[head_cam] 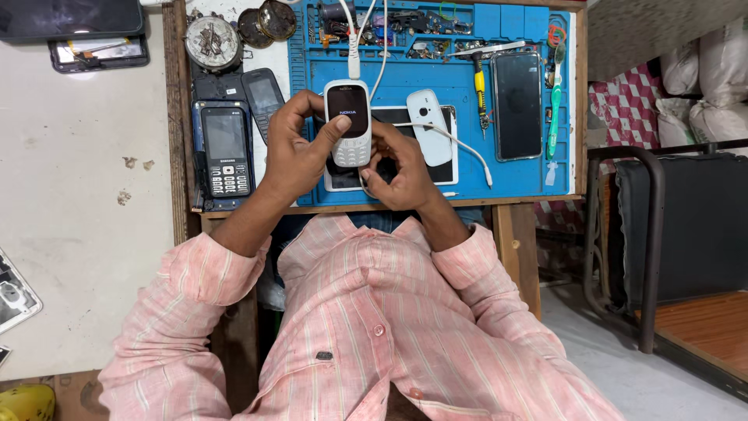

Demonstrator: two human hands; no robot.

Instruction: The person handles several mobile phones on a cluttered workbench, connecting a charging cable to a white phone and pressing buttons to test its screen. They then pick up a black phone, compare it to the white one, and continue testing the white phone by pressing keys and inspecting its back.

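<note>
The person's left hand (300, 148) curls around a small white keypad phone (348, 123), thumb pressed flat on the lower edge of its dark, glossy screen, fingers wrapped behind. The right hand (397, 173) cups the phone's lower end from beside and below, fingers bent inward, closed on it as well. The phone stands upright over the blue rubbery work mat (467, 168), a white cable (353, 47) plugged into its top. Just right of it lies a rounded white back cover (428, 115) on a flat white-framed tablet (450, 164). Further right rests a black slab smartphone (517, 105); to the left, a dark keypad phone (225, 150). Both sleeves are pink striped cloth.
</note>
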